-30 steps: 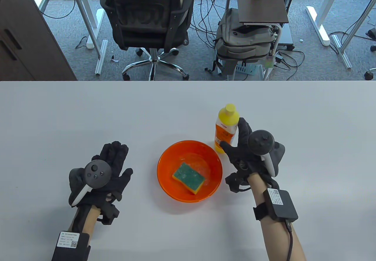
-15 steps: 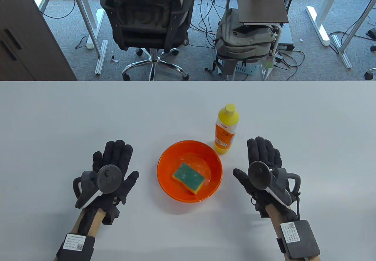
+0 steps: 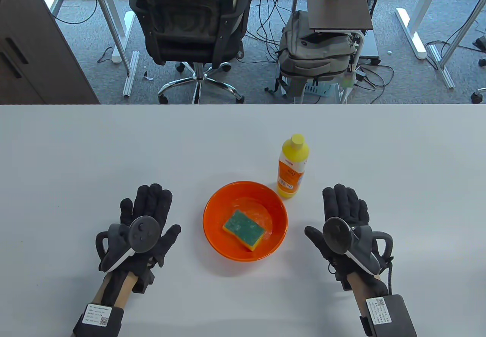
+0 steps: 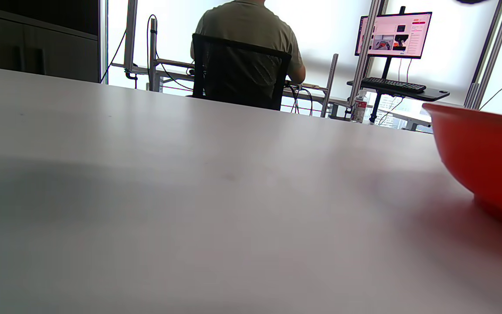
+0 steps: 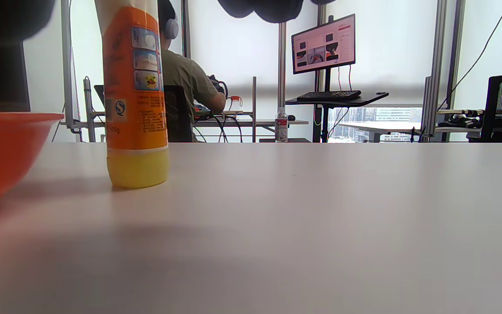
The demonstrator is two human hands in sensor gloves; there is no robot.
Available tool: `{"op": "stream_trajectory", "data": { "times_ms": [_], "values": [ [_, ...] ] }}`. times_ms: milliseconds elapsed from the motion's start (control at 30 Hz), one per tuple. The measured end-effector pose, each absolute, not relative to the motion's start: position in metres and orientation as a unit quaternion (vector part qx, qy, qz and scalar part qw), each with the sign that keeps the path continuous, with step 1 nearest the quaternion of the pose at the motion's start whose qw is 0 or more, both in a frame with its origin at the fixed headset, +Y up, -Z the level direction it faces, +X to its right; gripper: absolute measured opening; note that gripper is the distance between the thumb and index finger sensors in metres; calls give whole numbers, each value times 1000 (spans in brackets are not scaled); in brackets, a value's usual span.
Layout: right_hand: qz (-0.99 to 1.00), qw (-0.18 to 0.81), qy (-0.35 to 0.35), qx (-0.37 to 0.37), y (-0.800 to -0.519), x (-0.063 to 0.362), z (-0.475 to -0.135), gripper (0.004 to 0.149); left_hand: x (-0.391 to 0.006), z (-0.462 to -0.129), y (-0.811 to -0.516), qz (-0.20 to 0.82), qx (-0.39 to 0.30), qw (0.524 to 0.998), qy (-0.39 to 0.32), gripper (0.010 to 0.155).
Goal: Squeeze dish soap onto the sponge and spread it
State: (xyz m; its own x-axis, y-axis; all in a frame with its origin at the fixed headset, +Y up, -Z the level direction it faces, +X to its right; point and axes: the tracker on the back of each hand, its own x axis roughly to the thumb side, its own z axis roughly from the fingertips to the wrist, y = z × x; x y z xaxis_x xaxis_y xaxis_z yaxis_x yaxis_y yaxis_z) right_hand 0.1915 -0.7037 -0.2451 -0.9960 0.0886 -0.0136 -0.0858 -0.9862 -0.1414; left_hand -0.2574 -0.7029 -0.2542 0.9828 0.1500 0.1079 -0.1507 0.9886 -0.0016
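A yellow dish soap bottle (image 3: 292,166) with an orange label stands upright on the white table, just behind the right side of an orange bowl (image 3: 212,234). A green-topped yellow sponge (image 3: 243,229) lies in the bowl. My left hand (image 3: 146,219) lies flat and empty on the table left of the bowl. My right hand (image 3: 343,215) lies flat and empty right of the bowl, in front and to the right of the bottle. The bottle (image 5: 135,96) and the bowl's rim (image 5: 11,117) show in the right wrist view; the bowl's wall (image 4: 482,152) shows in the left wrist view.
The table's far edge (image 3: 243,104) runs across the middle of the table view. Beyond it are an office chair (image 3: 190,22), a backpack (image 3: 315,52) and a small side table (image 3: 338,3). Bare table lies to the left and right of the hands.
My right hand let go of the bottle and drew back to lie flat on the table. My left hand shifted slightly nearer and right. The bottle stands where it was.
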Motion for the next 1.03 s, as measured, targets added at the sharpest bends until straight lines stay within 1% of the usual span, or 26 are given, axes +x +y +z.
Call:
{"op": "stream_trajectory", "data": {
  "times_ms": [1033],
  "values": [
    [999,1,-40,-4,-707,183,-239,98,-255,-255,-703,70,-1,996,-57,81]
  ]
}}
